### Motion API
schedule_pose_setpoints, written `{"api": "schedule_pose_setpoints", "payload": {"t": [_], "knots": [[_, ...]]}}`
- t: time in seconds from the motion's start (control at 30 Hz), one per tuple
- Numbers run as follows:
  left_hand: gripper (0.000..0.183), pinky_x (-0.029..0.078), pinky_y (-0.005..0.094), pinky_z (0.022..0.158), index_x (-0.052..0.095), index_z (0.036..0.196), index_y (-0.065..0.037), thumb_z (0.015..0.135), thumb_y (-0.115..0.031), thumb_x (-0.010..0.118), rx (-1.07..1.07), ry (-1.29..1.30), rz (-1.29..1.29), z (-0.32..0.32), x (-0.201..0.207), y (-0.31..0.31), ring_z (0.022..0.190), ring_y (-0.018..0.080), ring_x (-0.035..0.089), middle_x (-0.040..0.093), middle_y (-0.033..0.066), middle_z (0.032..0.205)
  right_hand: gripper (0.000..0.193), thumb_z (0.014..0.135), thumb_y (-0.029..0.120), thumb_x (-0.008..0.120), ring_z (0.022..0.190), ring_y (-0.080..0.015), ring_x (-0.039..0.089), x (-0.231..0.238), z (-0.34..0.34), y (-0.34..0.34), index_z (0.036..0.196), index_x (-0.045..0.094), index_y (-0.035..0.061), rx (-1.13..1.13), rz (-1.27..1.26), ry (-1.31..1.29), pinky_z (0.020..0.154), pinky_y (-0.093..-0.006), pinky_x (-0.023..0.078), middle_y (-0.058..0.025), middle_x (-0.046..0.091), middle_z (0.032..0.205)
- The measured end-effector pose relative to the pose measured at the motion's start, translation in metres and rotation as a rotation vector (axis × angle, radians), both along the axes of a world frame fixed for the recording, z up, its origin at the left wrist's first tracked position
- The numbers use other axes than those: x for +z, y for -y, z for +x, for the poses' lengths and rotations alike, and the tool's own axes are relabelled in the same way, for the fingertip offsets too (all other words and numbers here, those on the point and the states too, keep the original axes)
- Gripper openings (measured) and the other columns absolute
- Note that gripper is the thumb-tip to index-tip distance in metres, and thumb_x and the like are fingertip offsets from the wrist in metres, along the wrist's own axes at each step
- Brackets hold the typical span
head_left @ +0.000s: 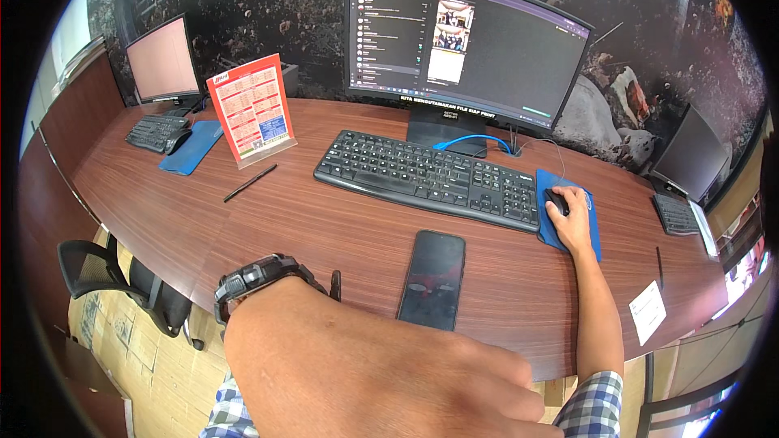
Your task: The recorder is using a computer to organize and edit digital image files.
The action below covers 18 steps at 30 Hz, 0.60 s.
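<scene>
The right hand (574,219) curls around a small black computer mouse (556,200) on a flat blue mat (548,232). Apart from it, the left hand (389,373) looms close to the camera; I cannot tell if its bent fingers hold anything. It hides the near end of a flat black phone (434,272). Past the phone lies a long black keyboard (430,180), then a wide black screen (519,57). A red and white card (251,105) stands left, near a thin black pen (250,182).
</scene>
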State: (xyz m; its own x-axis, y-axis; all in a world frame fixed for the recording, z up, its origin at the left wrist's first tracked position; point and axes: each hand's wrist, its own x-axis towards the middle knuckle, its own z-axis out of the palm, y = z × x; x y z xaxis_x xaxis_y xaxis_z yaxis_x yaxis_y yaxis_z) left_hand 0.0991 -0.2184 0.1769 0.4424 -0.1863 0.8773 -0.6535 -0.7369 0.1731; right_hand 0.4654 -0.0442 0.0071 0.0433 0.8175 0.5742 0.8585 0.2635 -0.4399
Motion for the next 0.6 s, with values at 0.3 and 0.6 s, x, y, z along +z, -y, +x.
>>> {"api": "schedule_pose_setpoints", "payload": {"t": [0.3, 0.6], "knots": [[0.032, 0.048, 0.0336, 0.06, 0.065, 0.093, 0.003, 0.088, -0.028, 0.062, 0.013, 0.049, -0.11, -0.003, 0.013, 0.006, 0.069, 0.0229, 0.061, 0.06, 0.0096, 0.084, 0.034, 0.083, 0.017, 0.073, 0.112, -0.0354, 0.059, 0.001, -0.001, 0.001, 0.114, 0.068, 0.0029, 0.002, -0.005, -0.013, 0.098, -0.0415, 0.047, -0.0179, 0.059, 0.116], [0.028, 0.047, 0.0321, 0.056, 0.064, 0.088, 0.002, 0.085, -0.026, 0.062, 0.027, 0.004, -0.034, 0.0, 0.001, 0.004, 0.064, 0.0211, 0.058, 0.057, 0.0074, 0.078, 0.035, 0.083, 0.017, 0.073, 0.112, -0.0359, 0.058, 0.0, 0.0, 0.0, 0.115, 0.067, 0.0036, 0.002, -0.003, 0.002, 0.098, -0.0417, 0.047, -0.0181, 0.058, 0.117]]}}
